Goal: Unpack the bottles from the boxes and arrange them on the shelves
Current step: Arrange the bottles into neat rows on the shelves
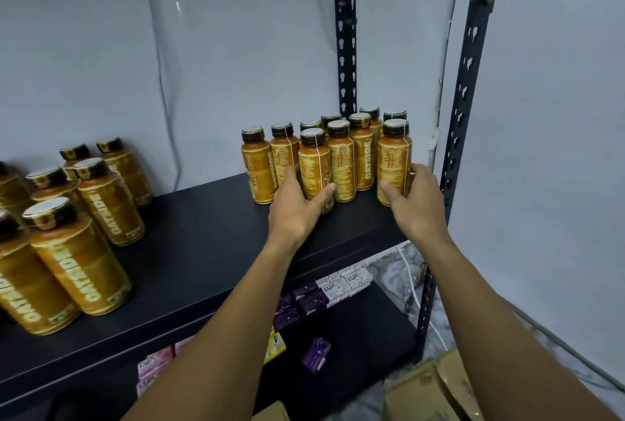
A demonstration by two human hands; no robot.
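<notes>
Head view, at the shelf (pixel 203 234).

- Left grip (pixel 297 204): wrapped low round bottle A (pixel 314 163). The thumb is on its right side and the fingers are on its left. The hold is partly open, set by the width of the bottle.
- Right grip (pixel 417 201): wrapped low round bottle B (pixel 394 153). The thumb is across the front and the fingers are tucked behind on the right.
- Both bottles are upright. Their bases look to be on the shelf, though the hands hide part of each foot, so full contact is not confirmed.
- A and B stand at the front of the right group (pixel 362 146), packed at the shelf's right end by the post (pixel 345 31). A touches or nearly touches its neighbours. B is the end bottle, with a small gap to the one on its left.
- A second group (pixel 101 201) stands well apart at the left end, with bare shelf between.

Judgement: this is the placing or squaring-up step. The hands hold low on the bodies, probably to keep tall, narrow bottles from tipping while they slide into line. Packing against the corner leaves the middle free for more stock.

Risk: nudging A could knock over the rows behind it. B sits near the shelf's front edge.

Below: soap packs (pixel 341 285) lie on the lower shelf and cartons (pixel 436 390) sit on the floor at the right. I can't see inside them, so the remaining count is unknown.
</notes>
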